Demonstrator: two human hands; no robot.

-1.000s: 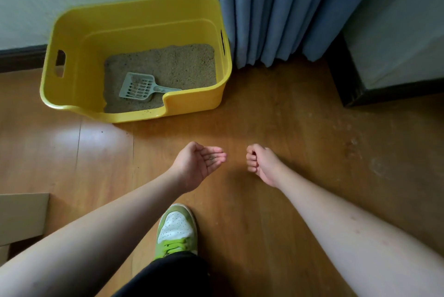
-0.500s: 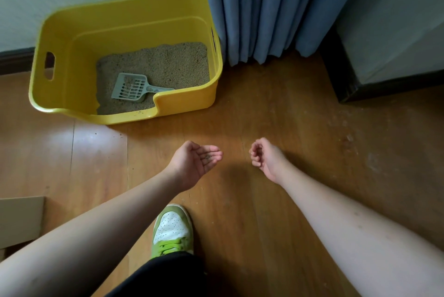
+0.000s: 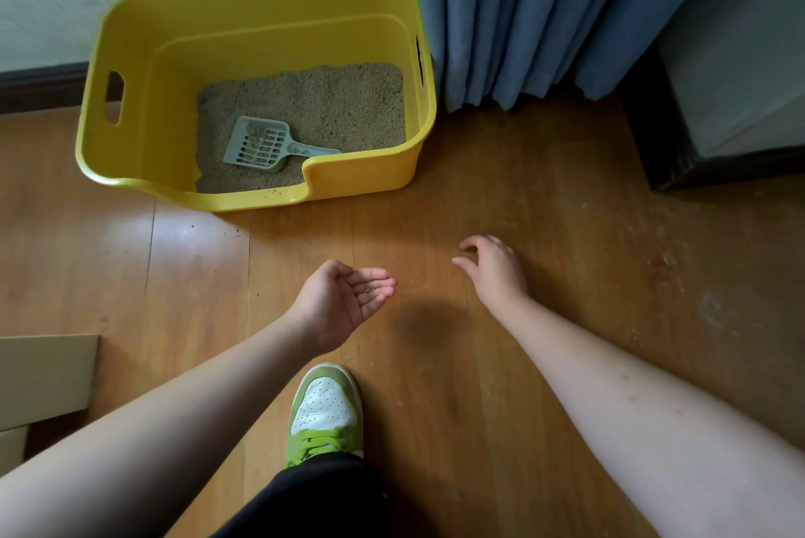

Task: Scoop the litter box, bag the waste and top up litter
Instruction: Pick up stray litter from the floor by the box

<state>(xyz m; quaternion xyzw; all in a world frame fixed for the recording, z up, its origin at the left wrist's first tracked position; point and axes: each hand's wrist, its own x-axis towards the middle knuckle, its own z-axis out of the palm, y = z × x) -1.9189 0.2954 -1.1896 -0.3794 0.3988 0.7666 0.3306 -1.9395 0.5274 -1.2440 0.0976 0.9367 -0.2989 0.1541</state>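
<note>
Head view: grey scoop (image 3: pixel 262 145) flat on litter (image 3: pixel 331 101), handle rightward; left hand (image 3: pixel 344 298) cupped, right hand (image 3: pixel 494 267) loosely spread.

Yellow litter box (image 3: pixel 257 32) on the floor holds tan litter (image 3: pixel 331 101); grey slotted scoop (image 3: pixel 265 144) lies inside (seemingly flat).

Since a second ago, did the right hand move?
Yes. The right hand turned palm-down and reached out away from the left hand, judged against the floor plank seams and the yellow litter box.

Glossy yellow plastic litter box (image 3: pixel 143 58); grainy litter (image 3: pixel 331 101); polished wood floor (image 3: pixel 544 197).
</note>
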